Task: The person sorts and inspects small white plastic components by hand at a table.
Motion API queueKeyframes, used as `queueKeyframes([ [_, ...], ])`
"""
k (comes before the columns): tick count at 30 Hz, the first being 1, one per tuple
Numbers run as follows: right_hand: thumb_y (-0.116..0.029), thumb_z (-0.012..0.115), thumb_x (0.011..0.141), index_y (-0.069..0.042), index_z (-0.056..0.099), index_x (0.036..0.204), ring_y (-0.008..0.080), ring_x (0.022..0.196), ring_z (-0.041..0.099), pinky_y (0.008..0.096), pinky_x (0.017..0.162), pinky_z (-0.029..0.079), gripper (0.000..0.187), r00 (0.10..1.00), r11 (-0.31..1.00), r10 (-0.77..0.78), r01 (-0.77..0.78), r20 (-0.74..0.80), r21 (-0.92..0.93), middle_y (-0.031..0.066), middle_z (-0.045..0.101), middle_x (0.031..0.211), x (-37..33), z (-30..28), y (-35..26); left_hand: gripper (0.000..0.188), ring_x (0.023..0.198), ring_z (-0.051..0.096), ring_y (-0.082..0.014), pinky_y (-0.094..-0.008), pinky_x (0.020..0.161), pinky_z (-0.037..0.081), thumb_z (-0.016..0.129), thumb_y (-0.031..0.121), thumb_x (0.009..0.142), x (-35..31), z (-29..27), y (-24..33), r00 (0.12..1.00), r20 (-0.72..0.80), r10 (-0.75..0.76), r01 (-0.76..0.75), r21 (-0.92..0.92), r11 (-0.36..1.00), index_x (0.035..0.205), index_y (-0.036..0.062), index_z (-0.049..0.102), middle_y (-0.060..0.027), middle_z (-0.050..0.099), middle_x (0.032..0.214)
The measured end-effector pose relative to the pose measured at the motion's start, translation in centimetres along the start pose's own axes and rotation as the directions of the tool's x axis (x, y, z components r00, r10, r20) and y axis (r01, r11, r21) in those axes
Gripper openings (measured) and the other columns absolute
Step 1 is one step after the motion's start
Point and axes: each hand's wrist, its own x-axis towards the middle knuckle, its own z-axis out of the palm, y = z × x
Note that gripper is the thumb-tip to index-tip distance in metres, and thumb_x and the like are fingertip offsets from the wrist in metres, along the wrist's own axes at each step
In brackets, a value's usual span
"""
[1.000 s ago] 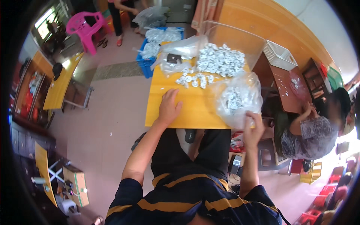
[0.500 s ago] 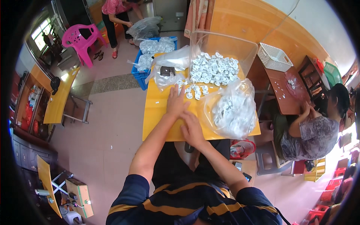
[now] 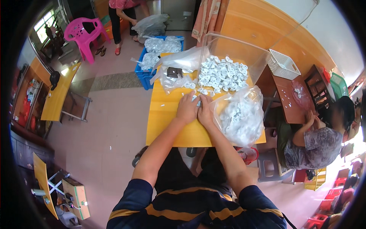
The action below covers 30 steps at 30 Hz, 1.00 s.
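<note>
My left hand (image 3: 187,108) and my right hand (image 3: 206,110) meet over the yellow table (image 3: 167,129). Their fingers curl in around a few small white plastic pieces (image 3: 196,100), mostly covered by the hands. Just beyond my fingertips lie several loose pieces of the same kind, in front of a big heap of white plastic pieces (image 3: 221,74) inside a clear, open-fronted bin (image 3: 253,57). Close to my right forearm rests a clear plastic bag (image 3: 244,118) filled with more pieces. A small dark brown box (image 3: 174,72) sits on flat clear plastic bags (image 3: 187,61) at the far left.
A blue crate (image 3: 145,79) of filled bags stands beyond the table's left corner. Further off, a person (image 3: 124,11) handles a grey bag. On the right, another person (image 3: 316,145) sits at a brown table (image 3: 293,108) with a white basket (image 3: 284,63). A pink chair (image 3: 85,36) stands far left.
My right hand has moved forward from behind my left wrist to beside the left hand. Some loose white pieces are now gathered between both hands.
</note>
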Motion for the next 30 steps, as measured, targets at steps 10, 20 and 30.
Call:
queueKeyframes([
  [10, -0.005, 0.064, 0.084, -0.005, 0.057, 0.133, 0.0446, 0.117, 0.056, 0.052, 0.103, 0.045, 0.049, 0.986, 0.988, 0.114, -0.099, 0.125, -0.119, 0.024, 0.062, 0.125, -3.6, -6.4, -4.2, 0.072, 0.136, 0.044, -0.0419, -0.0485, 0.116, 0.036, 0.076, 0.016, 0.079, -5.0, -5.7, 2.9, 0.996, 0.08, -0.041, 0.063, -0.294, 0.954, 0.144, 0.0055, 0.049, -0.0211, 0.048, 0.146],
  [20, -0.016, 0.067, 0.089, -0.01, 0.06, 0.132, 0.0433, 0.123, 0.053, 0.0518, 0.106, 0.041, 0.044, 0.983, 0.993, 0.068, -0.05, 0.171, -0.108, 0.0226, 0.06, 0.13, -3.6, -6.8, -5.4, 0.066, 0.135, 0.045, -0.042, -0.0486, 0.113, 0.038, 0.074, 0.023, 0.084, -7.3, -6.5, 2.1, 0.996, 0.046, -0.08, 0.087, -0.179, 0.98, 0.143, 0.0065, 0.051, -0.0222, 0.049, 0.146],
  [30, -0.014, 0.069, 0.087, -0.009, 0.061, 0.129, 0.0412, 0.122, 0.055, 0.0512, 0.103, 0.045, 0.044, 0.976, 0.991, 0.108, -0.09, 0.187, -0.098, 0.0197, 0.063, 0.129, -4.4, -6.4, -4.5, 0.061, 0.125, 0.054, -0.0383, -0.0454, 0.108, 0.043, 0.075, 0.019, 0.081, -7.2, -7.6, 3.4, 0.991, 0.012, -0.137, 0.135, -0.251, 0.958, 0.136, 0.0009, 0.055, -0.0204, 0.058, 0.136],
])
